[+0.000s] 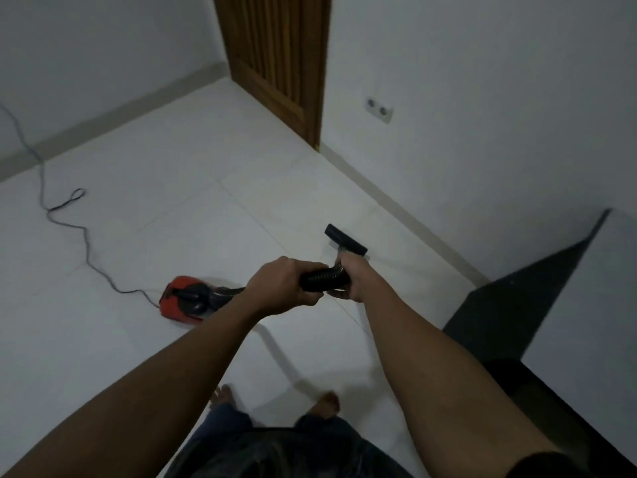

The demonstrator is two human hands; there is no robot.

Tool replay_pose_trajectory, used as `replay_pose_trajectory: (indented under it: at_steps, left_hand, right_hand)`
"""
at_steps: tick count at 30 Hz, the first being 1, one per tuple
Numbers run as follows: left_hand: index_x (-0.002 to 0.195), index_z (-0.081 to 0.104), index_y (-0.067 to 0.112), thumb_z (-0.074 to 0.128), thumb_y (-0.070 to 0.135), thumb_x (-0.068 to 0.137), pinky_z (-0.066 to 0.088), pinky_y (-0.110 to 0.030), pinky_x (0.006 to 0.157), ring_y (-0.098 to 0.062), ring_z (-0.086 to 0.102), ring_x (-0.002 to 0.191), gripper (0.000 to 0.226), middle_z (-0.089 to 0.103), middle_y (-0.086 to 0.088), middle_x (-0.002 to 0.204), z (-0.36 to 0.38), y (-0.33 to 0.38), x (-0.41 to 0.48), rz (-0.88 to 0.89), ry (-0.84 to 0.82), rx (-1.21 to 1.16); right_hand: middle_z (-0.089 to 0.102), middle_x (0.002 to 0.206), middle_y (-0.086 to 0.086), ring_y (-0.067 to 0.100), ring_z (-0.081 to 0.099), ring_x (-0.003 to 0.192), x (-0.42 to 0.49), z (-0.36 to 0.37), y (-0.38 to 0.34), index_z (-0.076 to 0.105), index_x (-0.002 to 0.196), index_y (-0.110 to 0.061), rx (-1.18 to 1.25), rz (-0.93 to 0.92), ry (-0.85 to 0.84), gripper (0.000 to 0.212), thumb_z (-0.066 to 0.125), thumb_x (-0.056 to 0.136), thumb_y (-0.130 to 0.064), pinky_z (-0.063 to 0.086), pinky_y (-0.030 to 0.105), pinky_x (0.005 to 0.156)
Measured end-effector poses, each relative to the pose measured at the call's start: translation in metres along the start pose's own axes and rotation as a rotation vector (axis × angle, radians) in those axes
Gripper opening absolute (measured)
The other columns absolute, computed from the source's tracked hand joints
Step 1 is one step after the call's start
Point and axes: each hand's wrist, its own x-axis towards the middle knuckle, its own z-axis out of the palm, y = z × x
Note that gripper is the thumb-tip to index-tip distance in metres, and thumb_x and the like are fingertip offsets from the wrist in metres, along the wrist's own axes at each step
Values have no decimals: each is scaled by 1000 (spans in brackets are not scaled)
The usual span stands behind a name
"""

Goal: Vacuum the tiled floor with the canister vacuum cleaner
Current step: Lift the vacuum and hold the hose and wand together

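Canister vacuum cleaner sat left of the nozzle we steered, left hand and right hand both gripping the hose

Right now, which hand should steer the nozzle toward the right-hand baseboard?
Right. The right hand grips the hose nearest the nozzle, on the baseboard side; the left hand holds farther back, toward the canister.

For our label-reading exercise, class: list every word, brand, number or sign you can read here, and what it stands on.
No text can be read.
The red canister vacuum shows no legible brand or label in this dim, blurred view.
The hose, floor nozzle, wooden door and wall socket bear no visible writing.
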Motion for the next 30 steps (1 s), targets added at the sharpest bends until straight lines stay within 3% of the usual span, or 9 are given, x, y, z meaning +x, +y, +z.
replay_pose_trajectory:
  at_steps: [4, 7, 9, 11, 13, 15, 21, 26, 30]
  left_hand:
    - [126, 63, 41, 73, 42, 83, 57, -35, 70, -7, 64, 72, 44, 74, 11, 88, -53, -52, -33, -72, 196, -16]
    - [123, 66, 38, 77, 40, 82, 56, -34, 71, -10, 65, 76, 43, 74, 10, 90, -91, -90, -54, -107, 321, -30]
    - [120, 67, 38, 78, 40, 80, 56, -36, 73, -12, 66, 79, 42, 75, 10, 91, -113, -114, -64, -125, 363, -30]
    - [119, 68, 38, 80, 39, 78, 56, -36, 74, -13, 66, 80, 43, 75, 10, 91, -131, -142, -76, -141, 380, -28]
    - [121, 69, 36, 80, 39, 78, 57, -36, 74, -13, 67, 81, 45, 76, 9, 92, -146, -169, -86, -145, 393, -32]
    - [122, 69, 35, 80, 41, 78, 58, -37, 74, -12, 67, 80, 46, 76, 9, 93, -157, -194, -95, -130, 412, -40]
    - [126, 68, 31, 80, 44, 79, 57, -37, 77, -17, 70, 85, 49, 77, 6, 97, -184, -254, -113, -100, 478, -37]
    - [131, 64, 30, 77, 49, 82, 56, -37, 82, -16, 69, 95, 54, 74, 8, 108, -196, -302, -119, -97, 502, -60]
    - [133, 62, 27, 77, 50, 82, 56, -35, 86, -14, 68, 97, 58, 73, 5, 111, -203, -328, -116, -100, 599, -85]
  right_hand:
    - [70, 93, 16, 28, 68, 80, -8, 74, -8, 66, 102, -13, -54, -124, -91, 28, 42, 97, -28, 59, 45, 80]
    - [70, 95, 15, 25, 68, 82, -9, 132, -5, 70, 104, -16, -91, -243, -127, 33, 43, 100, -34, 60, 42, 75]
    - [69, 96, 12, 23, 69, 89, -9, 166, 3, 68, 107, -29, -127, -304, -177, 23, 46, 101, -29, 58, 38, 69]
    - [67, 98, 8, 23, 69, 93, -10, 201, 12, 62, 116, -38, -177, -351, -210, 35, 50, 99, -10, 57, 36, 68]
    - [68, 98, 9, 23, 66, 86, -14, 236, 15, 57, 131, -29, -220, -389, -206, 43, 61, 95, -5, 57, 34, 68]
    - [68, 88, 12, 24, 64, 78, -16, 269, 14, 55, 135, -21, -234, -415, -186, 41, 68, 96, -17, 55, 38, 71]
    - [64, 87, 9, 20, 63, 76, -16, 347, 10, 56, 129, -20, -242, -403, -151, 29, 58, 101, -22, 49, 29, 59]
    - [70, 94, 8, 17, 66, 80, -7, 393, 5, 59, 123, -18, -320, -387, -147, 26, 60, 100, -31, 60, 44, 80]
    - [69, 91, 8, 22, 67, 84, 1, 412, -14, 60, 125, -15, -383, -436, -142, 38, 59, 100, -44, 58, 52, 91]
